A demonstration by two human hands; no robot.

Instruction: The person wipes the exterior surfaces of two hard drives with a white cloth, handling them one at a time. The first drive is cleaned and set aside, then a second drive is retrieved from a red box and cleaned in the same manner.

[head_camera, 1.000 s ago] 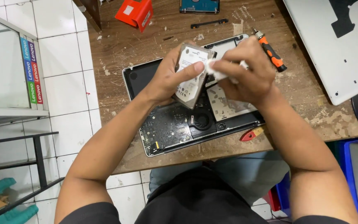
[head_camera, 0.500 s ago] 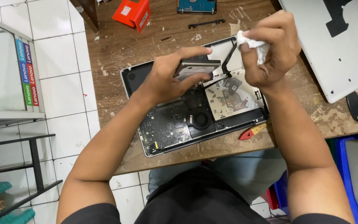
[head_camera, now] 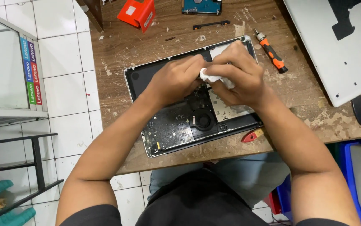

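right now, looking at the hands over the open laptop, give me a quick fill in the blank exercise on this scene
1. The right hand pinches a crumpled ____ tissue.
2. Both hands work over an opened laptop lying on a ____ table.
3. The screwdriver beside the laptop has an ____ and black handle.
4. The left hand meets the right hand above the laptop's ____ half.

Missing words: white; wooden; orange; far

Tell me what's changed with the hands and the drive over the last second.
The left hand has brought the drive it held up down into the opened laptop; the drive is now hidden under the hands. The right hand, which had lifted away with the white cloth, has come back down beside the left. The orange screwdriver and red pick stayed put.
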